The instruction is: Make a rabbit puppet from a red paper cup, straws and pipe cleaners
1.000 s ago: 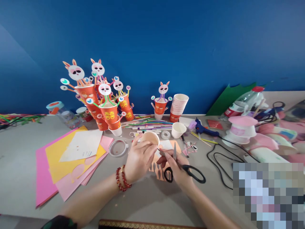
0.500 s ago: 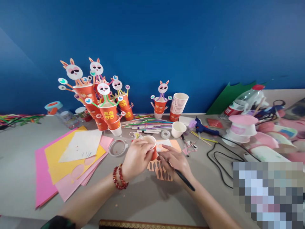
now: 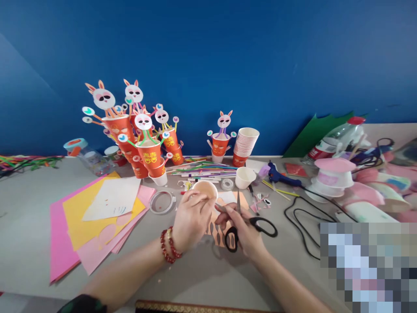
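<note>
A paper cup (image 3: 205,189) is tilted so that its pale inside faces me, and my left hand (image 3: 193,217) is closed around it. In my right hand (image 3: 245,232) is a pair of scissors (image 3: 267,227) with black handles, the blades pointing away from me. My right thumb and fingertips reach to the cup's near side, close to my left fingers. Whether they touch the cup, I cannot tell. Beneath both hands lies an orange paper sheet (image 3: 219,241) with several dark leaf shapes, partly covered.
Several rabbit-faced red cups (image 3: 149,154) stand at the back left, another rabbit cup (image 3: 220,145) beside a cup stack (image 3: 245,145). Coloured paper sheets (image 3: 65,234) lie left, with a tape roll (image 3: 162,202) beside them. A blue glue gun (image 3: 282,175) trails a black cable on the right.
The scissors have turned in my right hand, from edge-on with handles toward me to showing both handle loops and upward blades. The cup has tipped, showing more of its inside.
</note>
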`<action>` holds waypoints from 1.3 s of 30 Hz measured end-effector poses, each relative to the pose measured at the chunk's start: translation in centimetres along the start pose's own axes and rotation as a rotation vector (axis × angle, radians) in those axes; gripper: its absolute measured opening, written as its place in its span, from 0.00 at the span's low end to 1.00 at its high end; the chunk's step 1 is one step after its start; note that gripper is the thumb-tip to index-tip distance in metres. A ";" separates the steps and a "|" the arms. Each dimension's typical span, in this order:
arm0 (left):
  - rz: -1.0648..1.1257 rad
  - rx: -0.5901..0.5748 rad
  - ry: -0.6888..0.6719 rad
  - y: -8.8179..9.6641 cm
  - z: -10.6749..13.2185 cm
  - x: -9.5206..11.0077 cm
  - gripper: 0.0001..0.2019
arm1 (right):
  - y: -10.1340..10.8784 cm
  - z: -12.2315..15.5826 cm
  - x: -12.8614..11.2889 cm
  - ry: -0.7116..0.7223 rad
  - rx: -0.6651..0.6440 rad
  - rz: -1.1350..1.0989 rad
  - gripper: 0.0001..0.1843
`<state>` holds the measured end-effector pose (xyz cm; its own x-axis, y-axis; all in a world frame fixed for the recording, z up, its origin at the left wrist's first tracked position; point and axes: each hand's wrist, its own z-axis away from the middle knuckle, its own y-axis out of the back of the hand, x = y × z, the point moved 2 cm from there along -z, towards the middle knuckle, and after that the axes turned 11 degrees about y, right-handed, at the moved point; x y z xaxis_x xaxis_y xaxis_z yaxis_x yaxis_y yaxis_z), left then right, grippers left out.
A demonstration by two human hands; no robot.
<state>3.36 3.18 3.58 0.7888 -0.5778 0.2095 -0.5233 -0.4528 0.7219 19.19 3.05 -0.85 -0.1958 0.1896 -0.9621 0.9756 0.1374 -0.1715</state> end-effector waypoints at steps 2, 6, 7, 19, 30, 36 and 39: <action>0.071 -0.026 0.066 0.3 -0.2 -0.3 0.10 | 0.5 -0.1 -0.3 0.205 -0.081 0.228 0.12; 0.157 -0.096 0.146 0.5 -0.5 -0.7 0.09 | 1.2 -0.4 -0.9 0.616 -0.211 0.515 0.07; 0.149 -0.092 0.133 0.4 -0.4 -0.7 0.09 | 1.2 -0.5 -0.9 0.639 -0.212 0.529 0.07; 0.050 -0.026 -0.024 0.1 -0.5 0.0 0.12 | -0.1 -0.1 0.0 -0.102 0.021 -0.225 0.17; 0.252 -0.069 0.185 0.1 -0.5 -0.7 0.04 | 0.3 0.1 -1.4 0.094 0.025 0.080 0.19; 0.185 -0.085 0.120 0.2 -0.4 -0.3 0.06 | 0.7 0.2 -1.2 0.102 -0.029 0.249 0.19; 0.123 -0.064 0.038 0.1 -0.2 -0.2 0.09 | 0.6 0.1 -1.0 0.086 -0.019 0.158 0.17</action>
<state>3.23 3.40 3.76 0.7325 -0.5995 0.3225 -0.5959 -0.3357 0.7295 19.99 2.83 0.00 -0.0491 0.2927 -0.9549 0.9930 0.1171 -0.0152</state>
